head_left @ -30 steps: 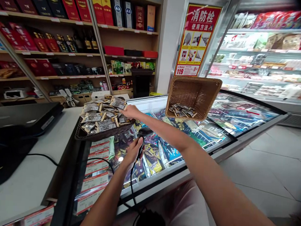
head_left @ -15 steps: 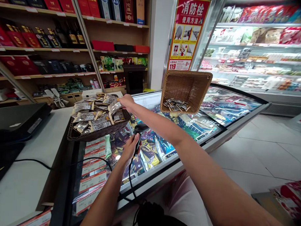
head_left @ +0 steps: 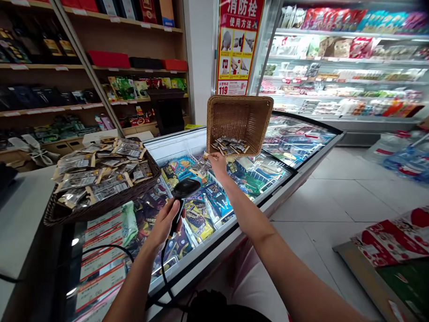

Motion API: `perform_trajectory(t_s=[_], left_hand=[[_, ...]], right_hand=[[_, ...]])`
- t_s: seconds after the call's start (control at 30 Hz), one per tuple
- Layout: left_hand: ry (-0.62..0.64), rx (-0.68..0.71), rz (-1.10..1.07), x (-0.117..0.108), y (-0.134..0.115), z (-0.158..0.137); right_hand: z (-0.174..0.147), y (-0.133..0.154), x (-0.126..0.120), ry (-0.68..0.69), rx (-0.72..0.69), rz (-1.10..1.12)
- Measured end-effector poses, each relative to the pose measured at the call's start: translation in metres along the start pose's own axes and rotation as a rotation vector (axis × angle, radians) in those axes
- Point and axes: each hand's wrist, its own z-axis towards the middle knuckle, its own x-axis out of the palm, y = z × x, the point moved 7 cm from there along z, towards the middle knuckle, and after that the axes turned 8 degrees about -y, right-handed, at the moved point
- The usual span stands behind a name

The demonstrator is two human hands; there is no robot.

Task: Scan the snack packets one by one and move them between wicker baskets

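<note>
My left hand (head_left: 168,220) is wrapped round the handle of a black barcode scanner (head_left: 186,187), whose cable hangs down toward me. Pinched in my right hand (head_left: 217,163) is a small clear snack packet (head_left: 201,168), held over the glass-topped freezer just in front of the tan wicker basket (head_left: 240,103). That basket is tipped toward me, with several similar packets (head_left: 231,145) inside. On the left, a dark brown wicker basket (head_left: 103,206) is heaped with packets (head_left: 108,169) of the same sort.
Under the freezer's glass (head_left: 230,208) lie colourful bagged goods. Price labels (head_left: 102,255) line its left end, beside a white counter (head_left: 7,247). Shelves of boxes stand behind, and a chilled display (head_left: 344,71) is at back right. Cartons (head_left: 398,238) sit on the floor at right.
My right hand has moved right, from the dark basket to the tan one, carrying a packet. The view has turned right. My left hand still grips the scanner.
</note>
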Motion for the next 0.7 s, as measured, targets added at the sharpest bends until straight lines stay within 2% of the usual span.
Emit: perform_trajectory(t_s=[0.07, 0.37, 0.7], left_hand=[[-0.001, -0.008, -0.011, -0.0013, -0.0001, -0.0002], [0.019, 0.002, -0.02, -0.0034, 0.0075, 0.0029], [-0.009, 0.01, -0.063, -0.0051, 0.0048, 0.0023]], right_hand=[[0.0011, -0.0025, 0.0033, 0.033, 0.026, 0.041], [-0.0029, 0.0032, 0.0001, 0.142, -0.038, 0.017], [0.0014, -0.0029, 0.0024, 0.092, 0.036, 0.015]])
